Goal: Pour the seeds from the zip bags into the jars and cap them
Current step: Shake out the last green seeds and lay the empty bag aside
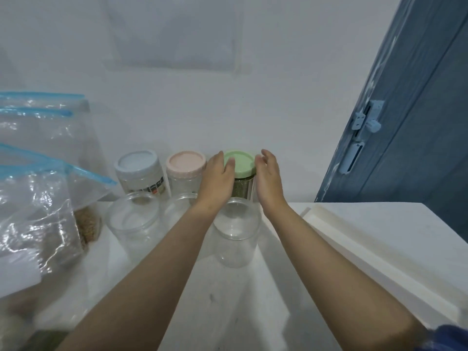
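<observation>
1. Here, in the head view, I see both forearms reaching forward over the white tabletop (253, 300) toward the back row of jars by the wall

2. My left hand (217, 178) rests against the left side of the green-lidded jar (241, 188), its fingers straight and the fingertips touching the green lid (240, 162); I would call this grip apart, not clamped

3. My right hand (269, 178) stands just beside the right edge of the same lid, fingers loosely spread and relaxed, so that grip is apart too; I cannot tell whether the palm touches the jar wall

4. The green-lidded jar stands upright at the back, capped, with dark greenish seeds showing through its clear wall between the two hands

5. To its left in the same row stand a pink-lidded jar (186, 173) and then a blue-lidded jar (140, 173), both upright and capped

6. In front of them is a row of clear uncapped jars: one on the left (133, 219), one partly hidden behind my left forearm (177, 211), and one (236, 236) just below my hands

7. On the left lie several clear zip bags (38, 198) with blue closures, stacked one over another; brown seeds (87, 224) show at the bottom of one of them, near the left open jar

8. A white tray-like slab (379, 244) lies on the right of the tabletop, and a blue door (405, 122) stands behind it
</observation>
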Demonstrator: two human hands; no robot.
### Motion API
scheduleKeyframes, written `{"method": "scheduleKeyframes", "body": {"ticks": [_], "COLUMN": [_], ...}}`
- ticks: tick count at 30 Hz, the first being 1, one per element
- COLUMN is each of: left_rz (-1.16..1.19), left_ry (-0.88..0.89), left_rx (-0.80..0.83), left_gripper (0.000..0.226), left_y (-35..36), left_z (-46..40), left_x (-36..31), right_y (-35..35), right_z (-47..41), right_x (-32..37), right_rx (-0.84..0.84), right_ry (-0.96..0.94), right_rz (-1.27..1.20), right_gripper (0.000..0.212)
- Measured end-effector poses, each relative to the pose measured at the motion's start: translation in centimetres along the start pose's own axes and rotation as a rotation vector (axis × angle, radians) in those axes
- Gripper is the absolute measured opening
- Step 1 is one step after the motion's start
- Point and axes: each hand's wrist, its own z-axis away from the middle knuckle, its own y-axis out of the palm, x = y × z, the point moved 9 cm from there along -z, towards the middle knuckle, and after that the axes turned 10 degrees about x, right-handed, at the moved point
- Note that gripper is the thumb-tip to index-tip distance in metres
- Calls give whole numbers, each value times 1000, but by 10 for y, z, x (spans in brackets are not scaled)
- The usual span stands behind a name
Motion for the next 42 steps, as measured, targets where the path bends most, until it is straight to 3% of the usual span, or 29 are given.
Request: {"method": "scheduleKeyframes", "body": {"ticks": [3, 8, 12, 16, 22, 27, 31, 35, 39, 42], "left_rz": [-108, -653, -783, -848, -522, 142, 432, 543, 566, 537], "left_ry": [111, -14, -64, 3, 179, 62, 7, -37, -34, -34], "left_rx": [-60, -47, -19, -15, -131, -12, -27, -29, -3, 96], "left_gripper": [35, 43, 52, 64, 49, 49, 49, 47, 64, 58], "left_y": [-4, 12, 14, 18, 26, 38, 42, 47, 49, 50], "left_z": [36, 87, 98, 111, 171, 221, 242, 247, 246, 243], "left_x": [-12, -1, 4, -4, -12, 4, 17, 26, 29, 30], "right_y": [-10, 7, 18, 11, -12, -22, -22, -19, -22, -23], "right_z": [31, 71, 86, 99, 154, 204, 229, 246, 249, 245], "right_x": [-2, -23, -35, -35, -37, -43, -52, -59, -57, -54], "right_rx": [-75, 1, 92, 112, 102, 124, 106, 87, 79, 109], "right_ry": [12, 22, 73, 93, 102, 131, 160, 166, 124, 109], "right_rz": [-5, 160, 160, 146, 64, -68, -192, -287, -271, -247], "right_gripper": [35, 27, 32, 31, 23, 21, 22, 23, 27, 29]}}
